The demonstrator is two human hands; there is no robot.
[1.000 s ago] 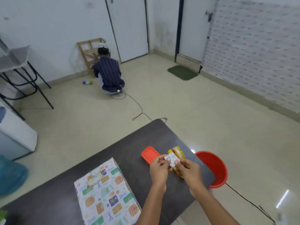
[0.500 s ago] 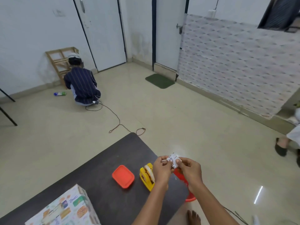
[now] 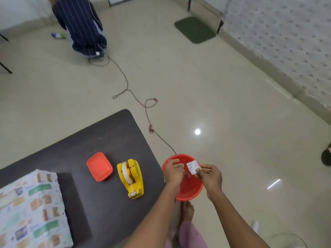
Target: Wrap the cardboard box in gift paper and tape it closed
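The box, wrapped in patterned gift paper, lies at the table's near left corner. A yellow tape dispenser stands on the dark table to its right. Both my hands are off the table's right end, over a red bucket on the floor. My right hand pinches a small white printed paper scrap and a thin stick. My left hand has its fingers curled beside the scrap's left edge and pinches a small pale bit.
An orange lidded container sits left of the dispenser. A cord runs across the floor from the bucket to a crouching person at the back. A green mat lies by the far wall. My bare feet are below the bucket.
My view has tipped down and right. Both hands have moved with the paper scrap from above the table's end to over the red bucket, and the left hand has come slightly off the scrap.
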